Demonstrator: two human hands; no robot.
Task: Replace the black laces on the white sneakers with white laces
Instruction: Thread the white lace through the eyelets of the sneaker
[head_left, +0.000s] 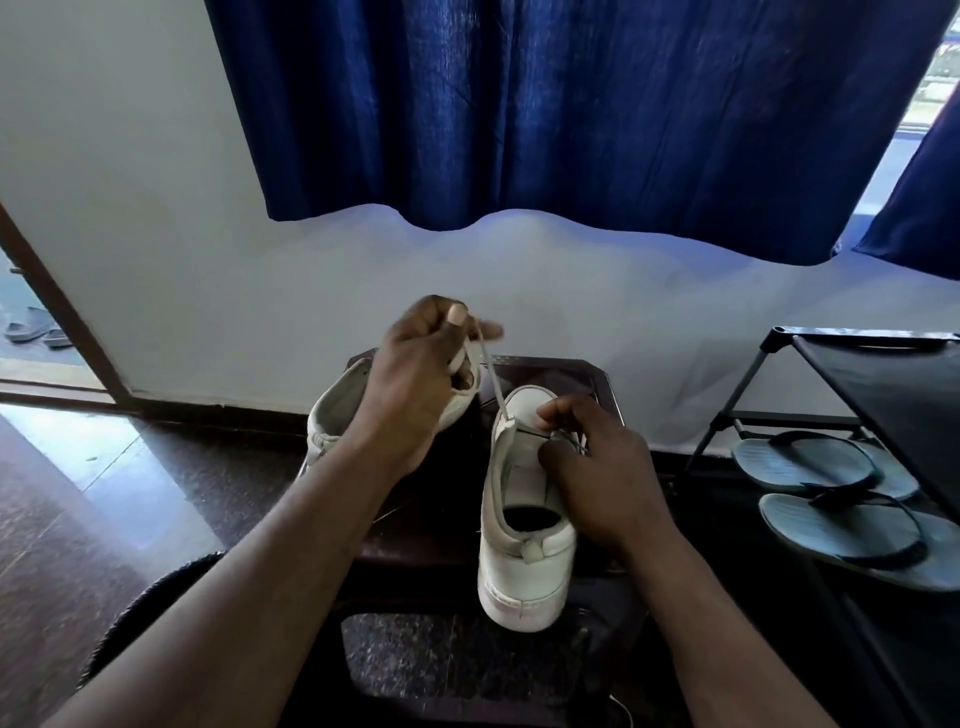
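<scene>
Near sneaker (524, 566): heel toward me, on the table (597, 374). My hands: right hand (597, 467) curled, pinching its eyelet row; left hand (415, 374), above it, pinching the taut white lace (493, 384). I judged a slow, even pull best. Second sneaker (337, 405): beyond, left.

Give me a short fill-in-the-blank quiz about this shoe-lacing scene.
1. The left hand pulls a ____ lace upward.
2. The right hand holds the sneaker whose ____ points toward the camera.
3. The flip-flops lie on the rack to the person's ____.
4. The curtain is ____.
Missing words: white; heel; right; blue.
</scene>
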